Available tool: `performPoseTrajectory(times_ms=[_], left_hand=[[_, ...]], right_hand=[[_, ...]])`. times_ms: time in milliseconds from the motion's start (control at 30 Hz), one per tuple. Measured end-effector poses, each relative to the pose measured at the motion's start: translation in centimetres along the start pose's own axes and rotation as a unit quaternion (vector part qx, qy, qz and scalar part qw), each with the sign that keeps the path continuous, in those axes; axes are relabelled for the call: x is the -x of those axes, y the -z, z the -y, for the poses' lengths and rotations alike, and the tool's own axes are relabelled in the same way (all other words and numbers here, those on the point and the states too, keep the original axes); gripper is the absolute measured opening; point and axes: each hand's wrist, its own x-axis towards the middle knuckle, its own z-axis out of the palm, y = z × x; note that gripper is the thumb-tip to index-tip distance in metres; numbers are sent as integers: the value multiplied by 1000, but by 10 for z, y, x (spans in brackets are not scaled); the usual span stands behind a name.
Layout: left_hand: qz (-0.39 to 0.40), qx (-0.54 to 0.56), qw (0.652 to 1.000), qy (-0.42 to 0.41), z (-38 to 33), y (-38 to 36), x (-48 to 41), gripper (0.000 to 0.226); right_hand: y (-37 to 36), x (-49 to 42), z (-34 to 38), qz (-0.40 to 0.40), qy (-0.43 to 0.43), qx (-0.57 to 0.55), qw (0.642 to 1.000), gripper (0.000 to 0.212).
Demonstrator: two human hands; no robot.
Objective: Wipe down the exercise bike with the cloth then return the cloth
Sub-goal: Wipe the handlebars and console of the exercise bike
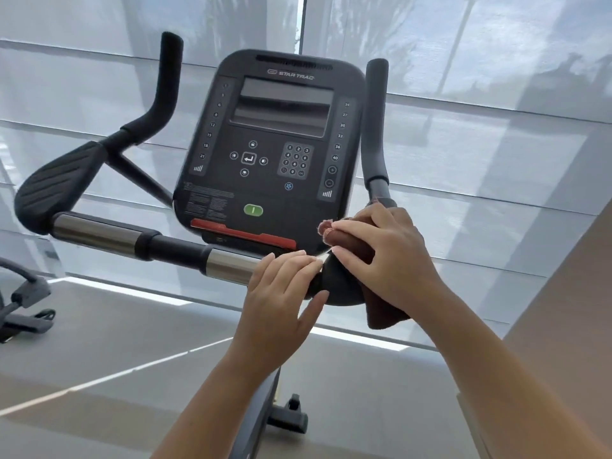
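head view: right hand grips the brown cloth against the handlebar pad, below-right of the console. left hand rests on the bar below the console, fingers nearly straight. brace left; wrap and twist the cloth fully around.

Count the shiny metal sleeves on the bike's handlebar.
2: one sleeve at the far left beside the pad, another touching the left hand. Others may be hidden under the right hand and cloth.
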Motion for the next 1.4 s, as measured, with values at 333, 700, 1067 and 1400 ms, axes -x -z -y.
performPoseTrajectory(times_ms=[333, 700, 1067, 1400], left_hand=[[-26, 63, 997, -19, 16, -1, -2, 32], [-4, 80, 997, 5, 13, 5, -5, 35], [0, 84, 996, 16, 11, 5, -5, 31], [-26, 89, 996, -5, 14, 1, -4, 35]], right_hand=[[13, -21, -23, 3, -29, -32, 999, 24], [15, 9, 0, 12, -38, -12, 999, 22], [19, 35, 5, -17, 40, -51, 998, 29], [2, -21, -15, 47, -72, 16, 996, 38]])
